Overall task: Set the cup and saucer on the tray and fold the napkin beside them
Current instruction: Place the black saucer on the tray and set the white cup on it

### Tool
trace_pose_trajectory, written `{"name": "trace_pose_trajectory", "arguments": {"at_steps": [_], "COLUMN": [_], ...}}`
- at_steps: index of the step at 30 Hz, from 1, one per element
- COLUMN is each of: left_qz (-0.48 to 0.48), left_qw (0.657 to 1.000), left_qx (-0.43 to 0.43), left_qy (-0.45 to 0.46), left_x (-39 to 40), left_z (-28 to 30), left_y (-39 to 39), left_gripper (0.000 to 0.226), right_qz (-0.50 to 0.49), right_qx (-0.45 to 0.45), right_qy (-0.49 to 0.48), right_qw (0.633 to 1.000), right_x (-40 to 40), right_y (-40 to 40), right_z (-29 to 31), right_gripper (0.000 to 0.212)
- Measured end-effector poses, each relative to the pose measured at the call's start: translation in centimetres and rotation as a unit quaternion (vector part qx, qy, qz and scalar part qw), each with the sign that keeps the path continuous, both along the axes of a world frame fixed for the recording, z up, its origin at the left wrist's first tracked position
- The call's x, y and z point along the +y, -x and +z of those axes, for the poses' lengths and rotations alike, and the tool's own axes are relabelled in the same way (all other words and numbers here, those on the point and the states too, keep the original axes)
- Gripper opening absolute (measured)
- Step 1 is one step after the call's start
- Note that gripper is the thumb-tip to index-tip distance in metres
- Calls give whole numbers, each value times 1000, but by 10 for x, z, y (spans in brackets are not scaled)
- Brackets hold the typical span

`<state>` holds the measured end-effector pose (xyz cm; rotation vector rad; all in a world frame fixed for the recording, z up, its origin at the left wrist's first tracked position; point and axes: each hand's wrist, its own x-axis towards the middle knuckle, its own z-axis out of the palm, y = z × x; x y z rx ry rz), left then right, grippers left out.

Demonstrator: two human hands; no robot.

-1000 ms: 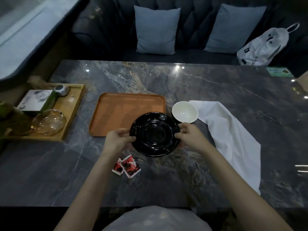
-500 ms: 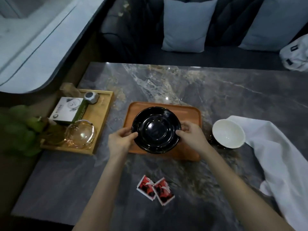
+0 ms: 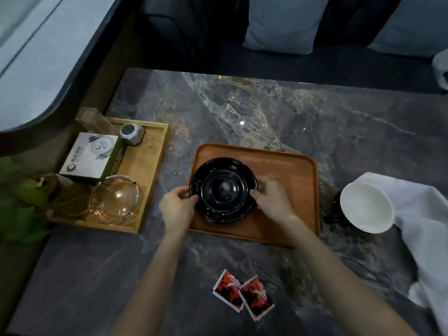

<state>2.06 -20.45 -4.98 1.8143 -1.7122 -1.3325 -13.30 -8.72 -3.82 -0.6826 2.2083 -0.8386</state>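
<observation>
I grip the black saucer (image 3: pixel 224 190) by its rim with both hands, my left hand (image 3: pixel 178 206) pinching at 9 o'clock and my right hand (image 3: pixel 272 202) at 3 o'clock, over the left half of the orange tray (image 3: pixel 288 170) on the marble table (image 3: pixel 266 107). The white cup (image 3: pixel 366 206) sits off the tray at its 3 o'clock, touching the unfolded white napkin (image 3: pixel 426 219). Two red packets (image 3: pixel 243 295) lie at 6 o'clock.
</observation>
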Motion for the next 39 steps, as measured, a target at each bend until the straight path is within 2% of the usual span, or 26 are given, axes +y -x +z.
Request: {"name": "trace_pose_trajectory", "arguments": {"at_steps": [8,13,16,21,24,28,30,34,37,39], "left_qz": [-53,-104,-139,-197,-204,-225,-261,-311,-355,-382], "left_qw": [996,987,977,948,938,926,918,906,885,874], "left_qx": [-39,-71,-120,-218,-235,-217,-181,-57,-12,12], "left_qy": [62,97,112,118,154,211,238,282,300,301], "left_x": [-1,2,-2,-5,1,25,46,95,134,157], "left_z": [10,15,14,21,29,43,48,47,42,37], "left_y": [1,0,2,10,13,28,42,67,84,96], "left_gripper": [27,13,11,16,18,20,21,16,13,18], "right_qz": [-3,-49,-48,73,150,222,229,179,117,80], "right_qx": [18,-2,11,89,118,153,206,280,320,339], "right_qy": [23,43,42,-44,-94,-93,-84,-102,-90,-94], "right_qw": [1000,998,998,992,977,958,948,938,936,933], "right_x": [-8,-7,-4,6,17,39,58,105,147,172], "right_y": [-3,-6,-8,2,14,38,52,83,105,116], "right_z": [-2,-4,-6,0,12,32,42,60,60,54], "right_gripper": [34,35,35,39,41,31,29,29,27,29]}}
